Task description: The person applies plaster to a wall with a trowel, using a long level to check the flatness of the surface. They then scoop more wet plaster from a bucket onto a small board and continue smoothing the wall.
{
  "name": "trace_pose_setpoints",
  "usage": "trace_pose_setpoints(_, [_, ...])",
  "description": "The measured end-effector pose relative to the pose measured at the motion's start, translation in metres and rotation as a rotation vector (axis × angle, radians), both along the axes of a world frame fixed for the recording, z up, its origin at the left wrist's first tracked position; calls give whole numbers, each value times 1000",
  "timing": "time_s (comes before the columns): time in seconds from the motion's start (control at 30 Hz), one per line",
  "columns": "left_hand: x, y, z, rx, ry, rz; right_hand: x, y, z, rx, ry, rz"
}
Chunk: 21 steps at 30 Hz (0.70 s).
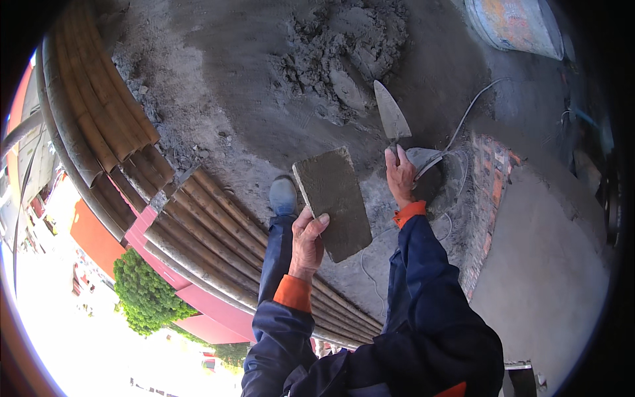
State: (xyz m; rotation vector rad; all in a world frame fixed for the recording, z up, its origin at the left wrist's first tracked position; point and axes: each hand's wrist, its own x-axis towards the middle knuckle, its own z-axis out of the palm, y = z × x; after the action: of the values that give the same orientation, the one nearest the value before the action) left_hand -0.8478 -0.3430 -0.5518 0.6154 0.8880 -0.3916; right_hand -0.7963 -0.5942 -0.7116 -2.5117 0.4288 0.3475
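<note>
A flat rectangular slab [337, 205], its upper face coated in dark grey mortar, is gripped at its left edge by my left hand [308, 241], thumb on top. My right hand [400, 175] is closed around the handle of a pointed trowel [391, 112], whose blade points up and away, just beyond the slab's far right corner. Past the blade lies a heap of wet grey mortar [344, 53] on the ground. The fingers under the slab are hidden.
Long bamboo poles [205, 225] run along the left, beside an open drop with a green tree [145, 291] below. A mortar-smeared bucket [516, 26] lies at the far right. A brick edge [493, 192] borders a grey surface at right. A thin white cable [471, 106] crosses the ground.
</note>
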Motion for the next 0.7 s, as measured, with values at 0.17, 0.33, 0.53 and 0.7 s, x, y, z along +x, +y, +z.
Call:
trace_pose_setpoints(0.17, [-7, 0, -9, 44, 51, 48, 88, 66, -26, 675, 366, -242])
trace_pose_setpoints(0.33, [-10, 6, -14, 91, 56, 43, 104, 74, -12, 869, 400, -338])
trace_pose_setpoints(0.53, [2, 19, -18, 237, -134, 64, 93, 63, 110, 984, 475, -293])
trace_pose_setpoints(0.7, [63, 25, 59, 319, -363, 86, 75, 76, 325, 806, 295, -82])
